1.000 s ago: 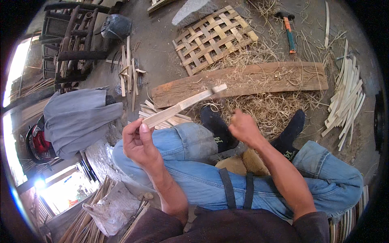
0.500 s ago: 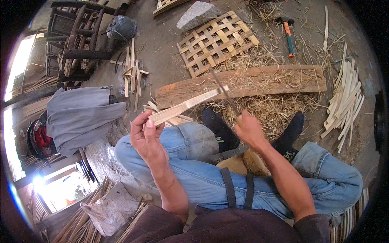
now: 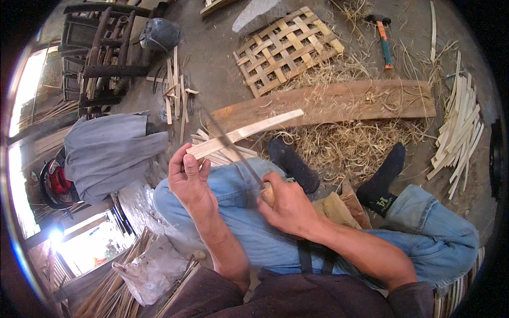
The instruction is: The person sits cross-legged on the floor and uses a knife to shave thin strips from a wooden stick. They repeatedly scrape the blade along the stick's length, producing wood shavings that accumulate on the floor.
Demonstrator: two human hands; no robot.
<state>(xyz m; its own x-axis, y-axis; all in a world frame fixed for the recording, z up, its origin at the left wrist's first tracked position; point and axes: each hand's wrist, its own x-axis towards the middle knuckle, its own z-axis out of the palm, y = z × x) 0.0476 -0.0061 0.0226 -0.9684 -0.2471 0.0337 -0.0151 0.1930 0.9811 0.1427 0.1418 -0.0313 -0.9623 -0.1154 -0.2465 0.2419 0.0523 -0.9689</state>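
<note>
worker's view of a shaving place, with bare ground (image 3: pixel 207 69) running beneath nearly everything. the person sits with legs in blue jeans (image 3: pixel 244 233) bent across the lower half, the feet in dark socks (image 3: pixel 294 164). at upper left stands dark wooden furniture (image 3: pixel 101 58); below it a grey cloth (image 3: pixel 106 156) is draped. a broad brown plank (image 3: pixel 339 103) lies crosswise beyond the feet, with curled shavings (image 3: pixel 344 148) heaped on its near side and a few curls on top. beyond the plank rests an openwork woven panel (image 3: pixel 289 49), a pale stone (image 3: pixel 258 15) near its far edge. a pile of pale slats (image 3: pixel 458 127) is spread at the right; a whitish sack (image 3: pixel 151 270) lies at lower left. the hammer (image 3: pixel 383 42), with its orange and green handle, lies to the right of the panel. the wooden strip (image 3: pixel 260 127) is held up above the left knee, tilted, its far end overlapping the plank in this view. the knife (image 3: pixel 245 164), its blade blurred, crosses over the strip; contact between the two cannot be told. the right hand (image 3: pixel 286 204) is closed around the knife's light handle. the left hand (image 3: pixel 193 180) pinches the strip's near end between thumb and fingers.
</note>
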